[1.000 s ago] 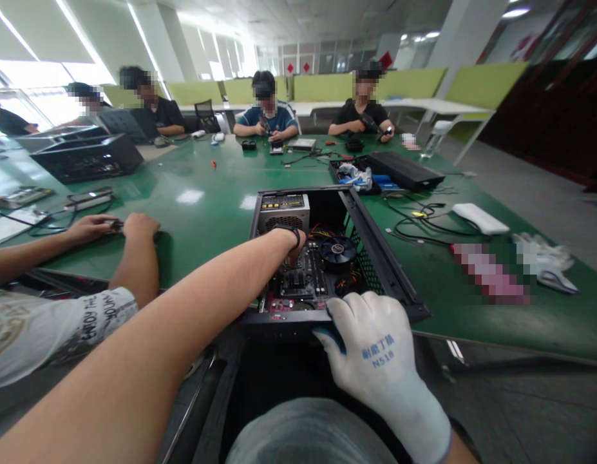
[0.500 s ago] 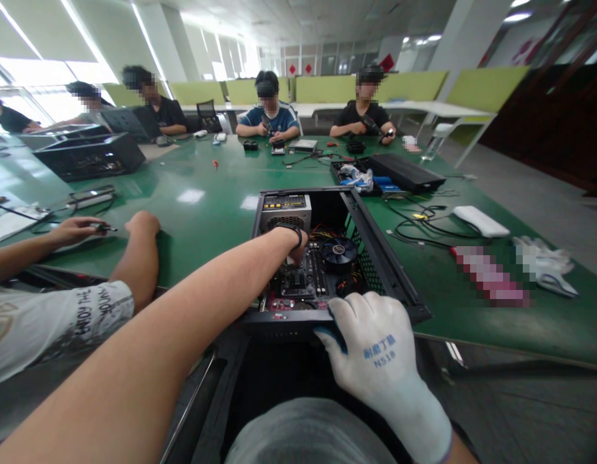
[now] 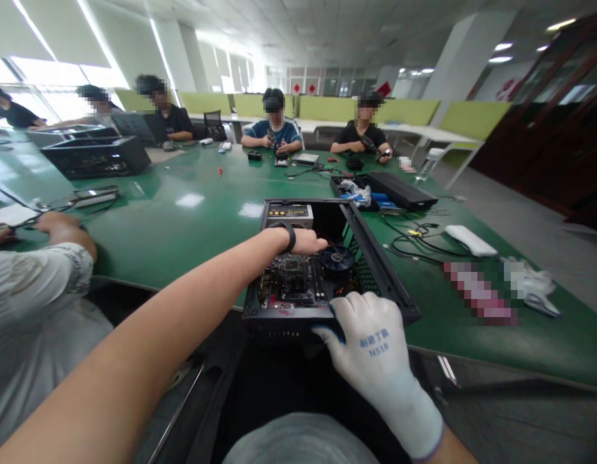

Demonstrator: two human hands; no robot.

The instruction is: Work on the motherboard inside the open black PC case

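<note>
An open black computer case lies on its side at the table's near edge, over my lap. Inside are a motherboard, a black fan and a boxy power supply. My right hand, in a white glove, grips the case's near rim, thumb on the outer side. My left hand, bare with a black wristband, hovers above the board, left of the fan and just in front of the power supply. Its fingers are mostly hidden, and I cannot make out anything in them.
Black cables, a white box-like object, a blurred pink packet and white gloves lie to the right. Behind the case sits a black tray with gloves. A neighbour's arm rests at left; several people work across the table.
My left hand has come up from the motherboard and moved right toward the fan, uncovering the socket area. My right hand keeps its grip. The neighbour's arms have drawn back left.
</note>
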